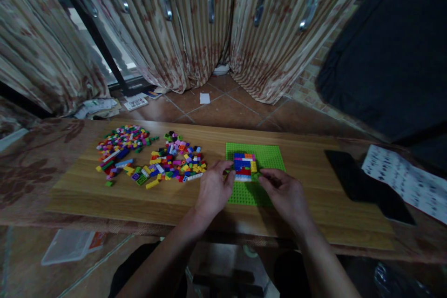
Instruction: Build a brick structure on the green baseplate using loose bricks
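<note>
A green studded baseplate (247, 194) lies on the wooden board. On it sits a low block of toy bricks (244, 166) in blue, red, yellow, white, orange and purple. My left hand (216, 189) is at the block's left side, thumb and fingers curled in; whatever lies between them is too small to make out. My right hand (284, 192) is by the block's lower right corner, its thumb and forefinger pinched at a small green brick (256, 176), which blends with the baseplate.
Left of the baseplate, loose bricks are spread in a mixed pile (174, 160) and a pile of smaller pieces (125, 138). A dark flat panel (344, 174) and a printed sheet (401, 179) lie to the right. Below the board's left end is a clear plastic box (68, 246).
</note>
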### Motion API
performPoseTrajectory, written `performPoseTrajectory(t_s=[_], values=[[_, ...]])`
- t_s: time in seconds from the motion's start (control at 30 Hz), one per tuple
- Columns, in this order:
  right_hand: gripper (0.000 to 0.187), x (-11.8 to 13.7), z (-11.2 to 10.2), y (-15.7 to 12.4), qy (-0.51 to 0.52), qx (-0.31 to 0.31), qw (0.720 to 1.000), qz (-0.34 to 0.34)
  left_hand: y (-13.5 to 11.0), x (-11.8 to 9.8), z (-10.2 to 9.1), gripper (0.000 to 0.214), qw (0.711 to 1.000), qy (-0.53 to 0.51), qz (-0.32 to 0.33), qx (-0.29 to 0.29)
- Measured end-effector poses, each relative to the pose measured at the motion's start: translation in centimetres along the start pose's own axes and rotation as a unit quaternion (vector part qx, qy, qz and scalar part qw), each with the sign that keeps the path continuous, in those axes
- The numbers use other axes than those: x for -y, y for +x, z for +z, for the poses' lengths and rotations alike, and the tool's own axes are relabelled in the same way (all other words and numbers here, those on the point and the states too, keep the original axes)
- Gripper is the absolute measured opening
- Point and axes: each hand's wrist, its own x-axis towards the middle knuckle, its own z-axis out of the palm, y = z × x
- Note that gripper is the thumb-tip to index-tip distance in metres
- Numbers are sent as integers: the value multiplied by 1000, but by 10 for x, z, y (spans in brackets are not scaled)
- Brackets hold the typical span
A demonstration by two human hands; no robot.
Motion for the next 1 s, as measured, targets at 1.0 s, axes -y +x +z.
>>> performPoseTrajectory(t_s=[1.0], values=[[28,19,10,2,-63,-55,992,-95,3,1,9,24,999,15,-16,26]])
